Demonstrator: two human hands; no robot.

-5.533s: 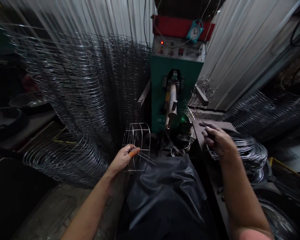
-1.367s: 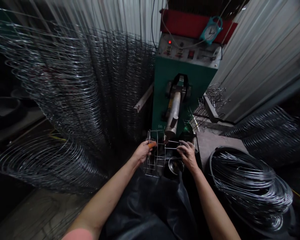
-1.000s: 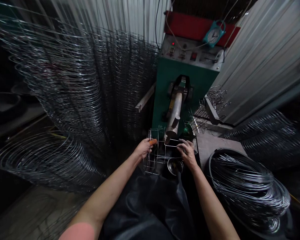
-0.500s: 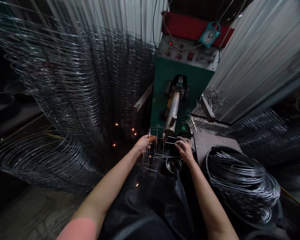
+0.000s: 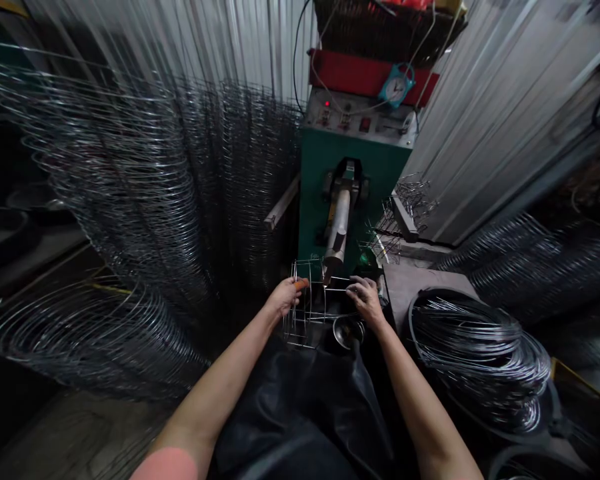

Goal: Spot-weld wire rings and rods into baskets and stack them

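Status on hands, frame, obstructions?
Left hand gripping frame; right hand holding wires. Frame at tip of machine arm. Bowl just below wires; contact unclear.

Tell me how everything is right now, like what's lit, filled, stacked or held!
Red light: lit.
Teal clock: time too small to read.
Black tub: heaped with coiled wire.
Wire rings: stacked tall.
Left hand: closed on the wire frame.
Right hand: pinching thin wires.
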